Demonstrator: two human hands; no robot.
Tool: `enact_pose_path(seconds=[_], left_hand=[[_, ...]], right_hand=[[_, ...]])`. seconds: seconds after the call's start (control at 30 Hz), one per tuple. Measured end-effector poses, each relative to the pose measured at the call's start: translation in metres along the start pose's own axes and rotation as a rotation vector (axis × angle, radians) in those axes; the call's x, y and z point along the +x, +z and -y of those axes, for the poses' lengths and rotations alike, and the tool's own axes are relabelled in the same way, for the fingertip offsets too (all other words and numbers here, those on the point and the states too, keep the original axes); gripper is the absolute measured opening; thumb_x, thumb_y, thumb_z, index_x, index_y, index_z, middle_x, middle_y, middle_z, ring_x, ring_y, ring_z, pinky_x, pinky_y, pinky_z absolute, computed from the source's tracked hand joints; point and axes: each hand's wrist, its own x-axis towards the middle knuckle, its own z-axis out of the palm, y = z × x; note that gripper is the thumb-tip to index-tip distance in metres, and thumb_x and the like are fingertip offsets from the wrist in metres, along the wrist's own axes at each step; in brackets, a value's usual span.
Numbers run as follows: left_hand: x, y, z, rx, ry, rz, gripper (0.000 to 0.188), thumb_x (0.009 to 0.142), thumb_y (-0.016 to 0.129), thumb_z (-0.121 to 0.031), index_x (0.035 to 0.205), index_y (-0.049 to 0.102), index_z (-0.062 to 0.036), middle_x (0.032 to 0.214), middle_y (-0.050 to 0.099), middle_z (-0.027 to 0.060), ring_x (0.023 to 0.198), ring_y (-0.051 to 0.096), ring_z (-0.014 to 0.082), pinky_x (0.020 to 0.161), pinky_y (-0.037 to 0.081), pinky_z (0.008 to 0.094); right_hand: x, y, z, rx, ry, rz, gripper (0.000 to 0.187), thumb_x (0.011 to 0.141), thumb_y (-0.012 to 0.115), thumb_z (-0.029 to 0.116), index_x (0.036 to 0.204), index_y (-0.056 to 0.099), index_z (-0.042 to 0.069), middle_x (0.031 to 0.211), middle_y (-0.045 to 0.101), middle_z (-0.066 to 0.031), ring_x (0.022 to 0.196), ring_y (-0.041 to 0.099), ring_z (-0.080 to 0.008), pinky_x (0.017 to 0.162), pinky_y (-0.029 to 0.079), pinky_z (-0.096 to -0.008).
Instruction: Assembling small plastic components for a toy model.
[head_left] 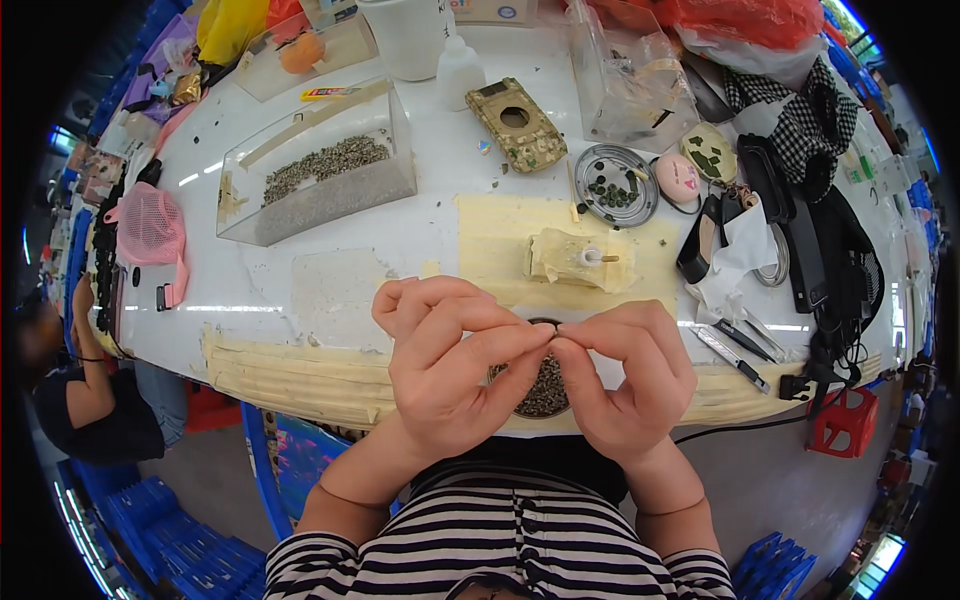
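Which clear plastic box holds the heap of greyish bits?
The long box left of centre, nearest the left hand; the rear-left box and rear-right box show none.

The left forearm (350,485) slants toward one o'clock, the right forearm (675,490) toward eleven; the left hand (443,375) and right hand (635,378) each pinch thumb toward index finger, fingertips nearly meeting; the left's other fingers curl.

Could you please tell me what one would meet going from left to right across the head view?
Pink mesh basket, clear bin of small parts, left hand, right hand, utility knife, red stool.
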Motion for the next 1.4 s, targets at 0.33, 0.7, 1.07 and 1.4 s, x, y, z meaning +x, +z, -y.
enact_pose_path(seconds=[0.33,0.7,1.07,1.4], left_hand=[[-0.002,0.001,0.002,-0.037,-0.048,-0.027,0.027,0.067,0.083,-0.007,0.092,0.076,-0.014,0.085,0.065,-0.0045,0.087,0.058,0.0173,0.087,0.03,0.0357],[-0.001,-0.003,-0.001,-0.009,0.034,0.021,0.031,0.065,0.083,-0.009,0.095,0.077,-0.0167,0.089,0.065,-0.007,0.088,0.057,0.0166,0.088,0.028,0.037],[0.0,0.001,0.0,0.019,-0.006,0.006,0.026,0.065,0.083,-0.007,0.09,0.075,-0.0144,0.087,0.065,-0.0052,0.087,0.057,0.0175,0.085,0.029,0.0361],[-0.002,-0.001,0.003,-0.111,-0.056,0.0,0.028,0.066,0.083,-0.006,0.092,0.075,-0.0135,0.087,0.065,-0.0038,0.087,0.057,0.0178,0.083,0.031,0.0357]], right_hand=[[0.0,0.003,-0.002,0.057,-0.066,0.001,0.027,0.072,0.085,0.003,0.097,0.075,0.002,0.084,0.071,-0.0082,0.067,0.066,-0.0204,0.057,0.051,-0.0287],[-0.003,-0.006,0.001,0.632,0.61,0.201,0.007,0.093,0.067,0.002,0.089,0.068,-0.003,0.078,0.067,-0.0067,0.071,0.063,-0.0111,0.066,0.049,-0.0249],[0.002,0.0,0.0,0.075,-0.045,0.037,0.02,0.077,0.08,0.001,0.095,0.073,0.0,0.082,0.069,-0.0091,0.069,0.067,-0.0213,0.06,0.052,-0.0283],[-0.001,0.001,-0.002,0.195,0.105,0.071,0.021,0.079,0.079,0.001,0.1,0.075,0.0,0.088,0.072,-0.0118,0.072,0.069,-0.0203,0.062,0.054,-0.0269]])
